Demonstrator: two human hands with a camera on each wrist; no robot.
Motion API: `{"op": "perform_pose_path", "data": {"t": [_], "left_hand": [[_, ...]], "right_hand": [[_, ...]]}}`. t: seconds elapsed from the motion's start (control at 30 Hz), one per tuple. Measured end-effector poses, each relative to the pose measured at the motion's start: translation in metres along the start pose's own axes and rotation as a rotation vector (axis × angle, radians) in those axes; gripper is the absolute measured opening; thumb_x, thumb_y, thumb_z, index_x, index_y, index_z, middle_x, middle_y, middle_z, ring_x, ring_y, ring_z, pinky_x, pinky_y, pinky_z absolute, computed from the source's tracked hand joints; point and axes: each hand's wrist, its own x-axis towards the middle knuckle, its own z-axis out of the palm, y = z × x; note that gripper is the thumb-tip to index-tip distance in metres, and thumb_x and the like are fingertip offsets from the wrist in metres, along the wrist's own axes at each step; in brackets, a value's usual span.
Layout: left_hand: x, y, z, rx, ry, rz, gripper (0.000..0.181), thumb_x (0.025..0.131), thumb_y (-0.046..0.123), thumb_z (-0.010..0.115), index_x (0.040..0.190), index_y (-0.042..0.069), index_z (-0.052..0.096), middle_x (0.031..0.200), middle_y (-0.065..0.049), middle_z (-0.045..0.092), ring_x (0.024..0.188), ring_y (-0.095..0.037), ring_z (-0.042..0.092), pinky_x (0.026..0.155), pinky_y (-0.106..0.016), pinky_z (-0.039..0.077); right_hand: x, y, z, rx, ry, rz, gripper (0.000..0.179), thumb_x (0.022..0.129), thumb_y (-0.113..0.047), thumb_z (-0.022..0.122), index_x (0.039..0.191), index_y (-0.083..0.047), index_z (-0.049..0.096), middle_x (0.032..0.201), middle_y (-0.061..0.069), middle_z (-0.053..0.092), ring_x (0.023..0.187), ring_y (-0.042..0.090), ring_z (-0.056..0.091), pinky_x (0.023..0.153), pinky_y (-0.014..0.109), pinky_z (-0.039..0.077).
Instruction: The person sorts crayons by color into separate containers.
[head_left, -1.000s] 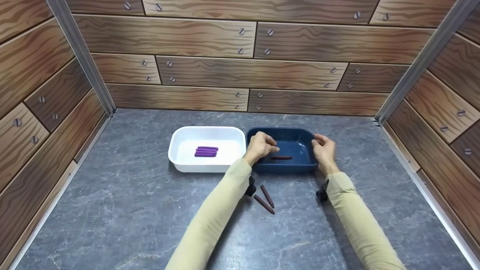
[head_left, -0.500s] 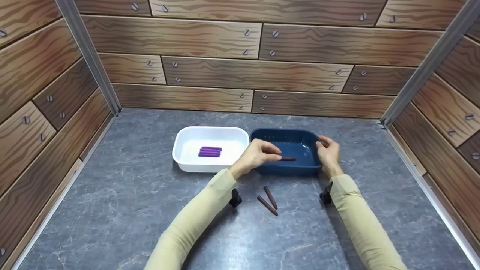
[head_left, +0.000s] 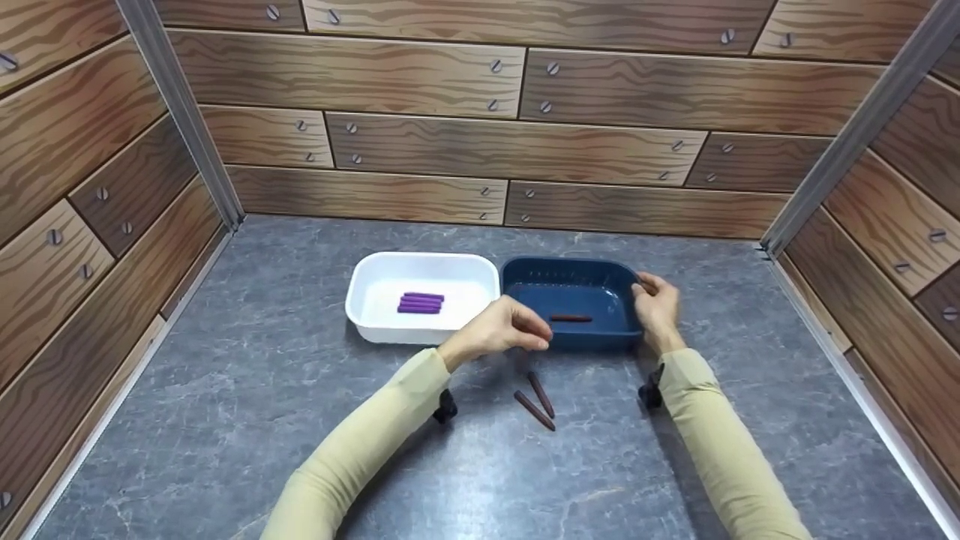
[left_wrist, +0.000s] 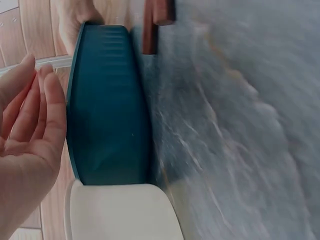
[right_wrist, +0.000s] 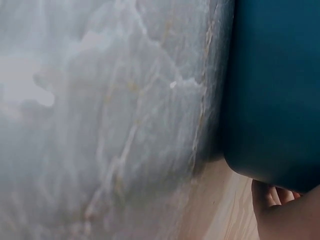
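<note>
My left hand [head_left: 501,327] hovers just in front of the dark blue tub [head_left: 592,341], its fingers loosely bent and nothing held. In the left wrist view, thumb and fingertips of that left hand [left_wrist: 35,130] lie close together beside the tub's rim. One brown crayon-like stick [head_left: 571,318] lies on the tub's floor. At the tub's right end, my right hand [head_left: 657,306] grips the rim, thumb on the inner side. On the table below the left hand are two more brown sticks [head_left: 535,410], angled close to each other.
A white tub [head_left: 424,334] stands against the blue tub's left side, with several purple sticks [head_left: 421,303] side by side in it. Wood-patterned walls [head_left: 420,142] close in the grey marbled table [head_left: 247,360] at the back and sides.
My left hand has pulled back from inside the blue tub toward the loose sticks, leaving the brown stick lying in the tub. The right hand has stayed on the rim.
</note>
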Motion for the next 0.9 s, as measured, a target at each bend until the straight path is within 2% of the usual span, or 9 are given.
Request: {"op": "perform_pose_path", "data": {"t": [0.2, 0.43, 0.53, 0.63, 0.9], "left_hand": [[-0.011, -0.006, -0.001, 0.1, -0.127, -0.031, 0.023, 0.082, 0.002, 0.077, 0.103, -0.004, 0.074, 0.097, -0.015, 0.076, 0.079, -0.003, 0.067, 0.074, -0.02, 0.055], [-0.019, -0.012, 0.002, 0.149, -0.163, -0.118, 0.028, 0.082, 0.0, 0.076, 0.11, -0.004, 0.073, 0.104, -0.017, 0.074, 0.082, -0.008, 0.067, 0.07, -0.017, 0.053], [-0.019, -0.014, 0.003, 0.185, -0.187, -0.118, 0.029, 0.082, 0.0, 0.076, 0.111, -0.002, 0.073, 0.103, -0.015, 0.075, 0.083, -0.009, 0.066, 0.069, -0.016, 0.051], [-0.017, -0.016, 0.003, 0.212, -0.238, -0.107, 0.031, 0.083, -0.002, 0.074, 0.113, -0.003, 0.072, 0.102, -0.016, 0.074, 0.081, -0.009, 0.063, 0.066, -0.014, 0.048], [-0.01, -0.021, 0.007, 0.216, -0.361, -0.08, 0.033, 0.084, -0.007, 0.07, 0.117, -0.006, 0.068, 0.106, -0.023, 0.071, 0.078, -0.006, 0.057, 0.064, -0.012, 0.045]], "right_hand": [[0.001, -0.002, 0.0, 0.003, -0.001, 0.01, 0.038, 0.101, -0.008, 0.048, 0.138, -0.001, 0.053, 0.135, 0.019, 0.059, 0.119, 0.024, 0.055, 0.096, 0.026, 0.043], [0.001, -0.003, 0.0, -0.033, -0.002, 0.014, 0.039, 0.102, -0.011, 0.047, 0.14, -0.005, 0.053, 0.135, 0.017, 0.058, 0.12, 0.024, 0.055, 0.095, 0.028, 0.044], [0.0, -0.003, 0.001, -0.029, -0.004, 0.007, 0.039, 0.102, -0.009, 0.047, 0.14, -0.003, 0.053, 0.136, 0.018, 0.058, 0.122, 0.025, 0.055, 0.099, 0.03, 0.043], [0.001, -0.003, 0.001, -0.026, -0.005, 0.004, 0.039, 0.102, -0.009, 0.047, 0.139, -0.003, 0.053, 0.136, 0.019, 0.058, 0.122, 0.026, 0.055, 0.1, 0.032, 0.043], [0.0, -0.001, -0.001, -0.039, -0.005, 0.009, 0.039, 0.102, -0.01, 0.047, 0.139, -0.003, 0.053, 0.135, 0.018, 0.058, 0.121, 0.025, 0.054, 0.098, 0.03, 0.043]]}}
